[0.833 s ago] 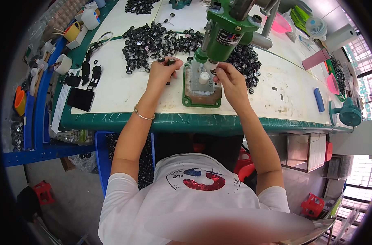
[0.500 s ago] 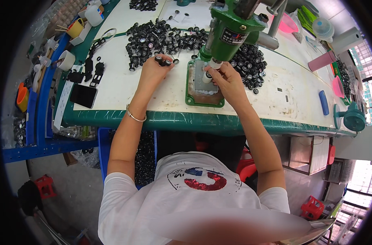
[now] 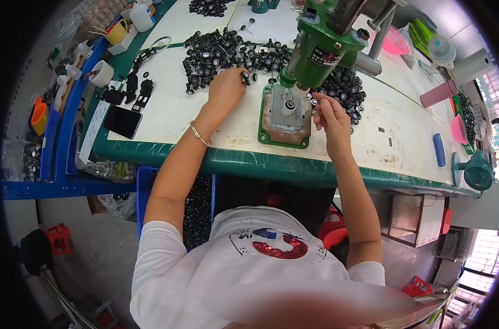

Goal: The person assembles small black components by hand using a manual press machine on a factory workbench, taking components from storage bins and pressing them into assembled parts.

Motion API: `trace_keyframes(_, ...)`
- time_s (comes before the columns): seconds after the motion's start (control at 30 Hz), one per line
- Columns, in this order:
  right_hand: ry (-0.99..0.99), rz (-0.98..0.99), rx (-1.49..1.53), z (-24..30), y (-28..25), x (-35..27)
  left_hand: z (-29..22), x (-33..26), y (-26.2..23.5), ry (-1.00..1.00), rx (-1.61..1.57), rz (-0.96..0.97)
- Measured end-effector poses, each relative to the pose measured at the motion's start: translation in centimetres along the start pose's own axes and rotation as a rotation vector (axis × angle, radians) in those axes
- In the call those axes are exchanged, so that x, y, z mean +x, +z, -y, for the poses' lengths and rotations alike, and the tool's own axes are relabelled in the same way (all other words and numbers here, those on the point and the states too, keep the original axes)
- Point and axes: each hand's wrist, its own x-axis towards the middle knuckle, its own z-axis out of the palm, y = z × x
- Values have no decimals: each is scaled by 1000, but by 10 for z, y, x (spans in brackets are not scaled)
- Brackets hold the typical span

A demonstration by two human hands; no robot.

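Note:
My left hand (image 3: 226, 90) is closed around small black wheels (image 3: 245, 78), at the near edge of a big pile of wheels (image 3: 219, 55). Just right of the press base, my right hand (image 3: 333, 119) has its fingertips on a small black wheel with a pale hub (image 3: 314, 102); part of it is hidden by the fingers. Between the hands stands a green bench press (image 3: 315, 55). Its base (image 3: 267, 131) bears a grey plate (image 3: 280, 118) with a short white round holder (image 3: 289, 111), in which a dark wheel sits under the ram.
Another wheel pile (image 3: 345, 90) lies behind my right hand. Black plastic parts (image 3: 144, 94) and a dark flat tablet-like thing (image 3: 122, 122) lie at the left. A blue bar (image 3: 438, 149) and a small green fan (image 3: 477, 171) are at the right. Below the table edge stands a blue bin (image 3: 145, 189).
My right hand has drawn back from the holder to the right of the base. My left hand has moved slightly right and turned with its wheels. The whole view has shifted a little.

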Motion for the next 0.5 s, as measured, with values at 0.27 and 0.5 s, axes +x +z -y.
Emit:
trace_keyframes(0.27, 18, -108, -2, 0, -28, -14, 2, 28, 6, 25, 38, 93)
trace_keyframes(0.5, -45, -185, -4, 19, -47, -16, -29, -20, -12, -197, -853, 229)
